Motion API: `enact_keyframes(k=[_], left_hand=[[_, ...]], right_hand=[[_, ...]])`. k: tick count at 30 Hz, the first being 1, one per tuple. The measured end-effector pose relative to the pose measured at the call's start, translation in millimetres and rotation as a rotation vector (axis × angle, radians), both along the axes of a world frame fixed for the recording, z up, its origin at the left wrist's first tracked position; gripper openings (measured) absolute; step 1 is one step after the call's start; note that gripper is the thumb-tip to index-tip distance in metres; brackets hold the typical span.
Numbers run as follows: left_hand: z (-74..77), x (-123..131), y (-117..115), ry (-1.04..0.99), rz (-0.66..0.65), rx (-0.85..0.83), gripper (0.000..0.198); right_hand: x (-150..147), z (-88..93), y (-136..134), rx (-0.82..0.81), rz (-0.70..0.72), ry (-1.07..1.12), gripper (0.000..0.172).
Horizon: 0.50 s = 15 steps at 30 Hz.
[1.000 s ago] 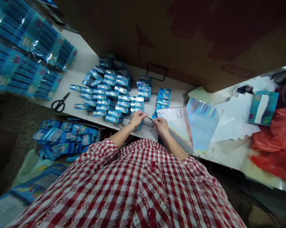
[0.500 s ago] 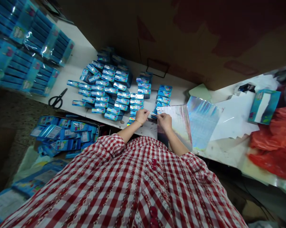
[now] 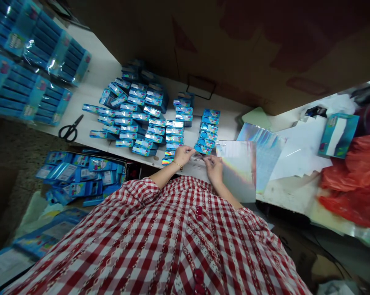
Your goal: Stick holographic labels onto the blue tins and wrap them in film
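My left hand (image 3: 183, 155), with a thin gold bracelet on the wrist, and my right hand (image 3: 214, 167) meet low over the white table (image 3: 95, 78). Between them is something small and thin, too small to name. A small blue box (image 3: 202, 149) lies at the end of a row, just above my fingertips. Many more small blue boxes (image 3: 148, 123) stand in rows and stacks to the left. A holographic sheet (image 3: 237, 170) lies just right of my right hand.
Black-handled scissors (image 3: 71, 129) lie at the table's left side. Blue packs in plastic (image 3: 34, 53) sit top left. A brown cardboard panel (image 3: 234, 53) runs along the far side. Right are white paper (image 3: 298, 151), a teal box (image 3: 339, 135) and a red plastic bag (image 3: 351, 180).
The whole view has drifted slightly left and up. My hands have shifted, and the holographic sheet now shows more fully right of my right hand.
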<state>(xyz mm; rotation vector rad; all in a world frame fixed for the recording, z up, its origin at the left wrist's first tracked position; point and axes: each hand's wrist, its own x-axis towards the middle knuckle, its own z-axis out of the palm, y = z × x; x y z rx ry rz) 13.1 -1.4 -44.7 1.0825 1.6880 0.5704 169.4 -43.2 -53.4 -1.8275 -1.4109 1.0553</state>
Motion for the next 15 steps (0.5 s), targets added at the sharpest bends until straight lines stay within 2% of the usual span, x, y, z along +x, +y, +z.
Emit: enact_keyframes(k=[3,8,15], left_hand=[[-3.2,2,4,0.042,-0.005,-0.001,0.015],[-10.2,-4,17,0.107,0.019,-0.033,0.021],[-17.8,0,22,0.222,-0.056,-0.032,0.027]], right_hand=[[4,-0.8,13,-0.066,0.016,-0.086,0.026],[-6,-2.8,42,-0.131,0.077,-0.221,0.023],[-5,-7.9,54,-0.185,0.119,-0.356,0.021]])
